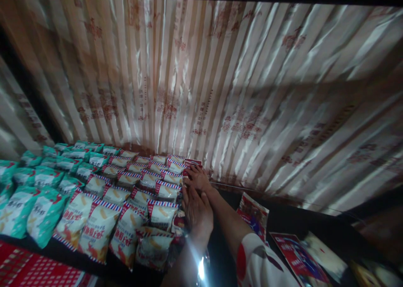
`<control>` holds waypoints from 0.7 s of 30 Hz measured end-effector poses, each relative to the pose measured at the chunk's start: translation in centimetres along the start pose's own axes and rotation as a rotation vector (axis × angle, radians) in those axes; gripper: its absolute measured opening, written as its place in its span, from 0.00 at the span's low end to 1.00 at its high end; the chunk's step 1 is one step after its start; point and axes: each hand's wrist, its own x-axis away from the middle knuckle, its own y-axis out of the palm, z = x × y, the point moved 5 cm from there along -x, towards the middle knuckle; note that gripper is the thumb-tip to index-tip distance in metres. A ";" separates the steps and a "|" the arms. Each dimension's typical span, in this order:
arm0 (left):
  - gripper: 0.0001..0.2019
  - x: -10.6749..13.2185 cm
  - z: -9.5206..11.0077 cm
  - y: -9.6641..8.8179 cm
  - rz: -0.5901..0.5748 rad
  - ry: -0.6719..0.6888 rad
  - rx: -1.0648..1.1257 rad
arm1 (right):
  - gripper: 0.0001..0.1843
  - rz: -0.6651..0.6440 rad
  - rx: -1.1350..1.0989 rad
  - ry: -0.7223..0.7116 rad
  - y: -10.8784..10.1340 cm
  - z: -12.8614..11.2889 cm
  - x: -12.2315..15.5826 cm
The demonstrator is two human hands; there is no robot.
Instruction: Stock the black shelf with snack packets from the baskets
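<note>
The right grip (197,178) lies against a dark red packet (192,162), the left grip (199,213) just beside; whether either is clasped, I cannot tell. Leftward, striped snack bags (100,227) stand in rows, then teal bags (44,217), contents hidden.

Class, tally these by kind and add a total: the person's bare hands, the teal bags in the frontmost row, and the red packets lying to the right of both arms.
Hands: 2
Teal bags: 2
Red packets: 2
Total: 6
</note>
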 end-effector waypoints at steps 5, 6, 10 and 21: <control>0.25 -0.1 -0.2 0.5 -0.032 -0.006 -0.022 | 0.29 -0.057 0.022 0.000 0.0 0.0 0.1; 0.25 -0.1 -0.3 0.6 -0.029 -0.003 -0.022 | 0.29 -0.066 0.027 -0.002 0.1 0.0 0.2; 0.25 0.1 -0.6 1.1 0.004 0.010 -0.017 | 0.30 -0.074 0.040 -0.034 0.0 -0.3 0.3; 0.28 0.5 -1.4 2.0 -0.034 0.034 -0.059 | 0.31 -0.067 0.017 -0.044 -0.1 -0.7 0.7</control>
